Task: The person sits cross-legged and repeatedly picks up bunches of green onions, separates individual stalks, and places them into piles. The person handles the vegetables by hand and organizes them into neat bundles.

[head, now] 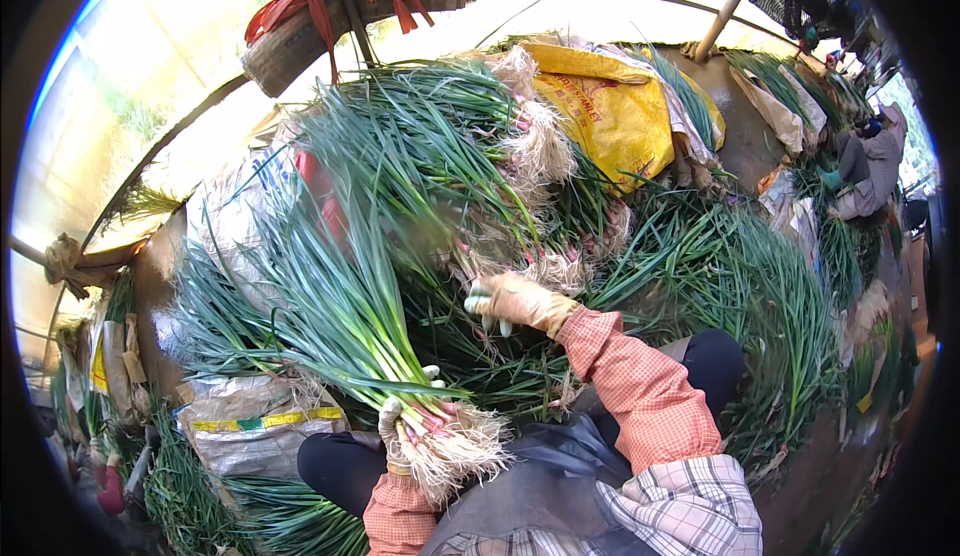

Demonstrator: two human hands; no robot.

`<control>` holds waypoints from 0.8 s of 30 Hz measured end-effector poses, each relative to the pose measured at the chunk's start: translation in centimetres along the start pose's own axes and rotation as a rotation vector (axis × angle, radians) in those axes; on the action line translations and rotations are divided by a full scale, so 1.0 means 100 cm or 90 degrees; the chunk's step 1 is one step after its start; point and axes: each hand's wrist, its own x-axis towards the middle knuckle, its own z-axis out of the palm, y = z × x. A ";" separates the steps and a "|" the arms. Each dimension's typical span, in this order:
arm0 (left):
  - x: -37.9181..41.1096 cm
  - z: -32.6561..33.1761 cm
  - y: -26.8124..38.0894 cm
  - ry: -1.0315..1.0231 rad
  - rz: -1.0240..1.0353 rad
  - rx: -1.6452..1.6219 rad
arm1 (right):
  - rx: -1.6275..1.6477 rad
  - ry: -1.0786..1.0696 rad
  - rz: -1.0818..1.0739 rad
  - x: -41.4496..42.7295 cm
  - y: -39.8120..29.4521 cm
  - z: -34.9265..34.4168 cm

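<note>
My left hand (395,436), in a glove, is closed round the base of a large bunch of green onions (390,331). Their pale, stringy roots and pinkish bulbs face my lap, and the long green leaves spread up and to the left. My right hand (517,302), in a stained pale glove, is held over loose green onions, close to the roots of a pile (420,128) in front of me. Whether its fingers hold a thin stem is unclear. More roots (555,275) lie just beyond it.
A yellow woven sack (607,113) lies beyond the pile. A whitish sack (262,413) lies at the left. Loose green onions (750,286) cover the ground at the right. A co-worker (874,162) sits far right; a metal pole (727,8) rises at the back.
</note>
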 end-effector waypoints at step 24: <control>0.031 0.014 0.008 -0.032 0.011 -0.006 | 0.108 -0.043 -0.130 -0.001 -0.006 0.057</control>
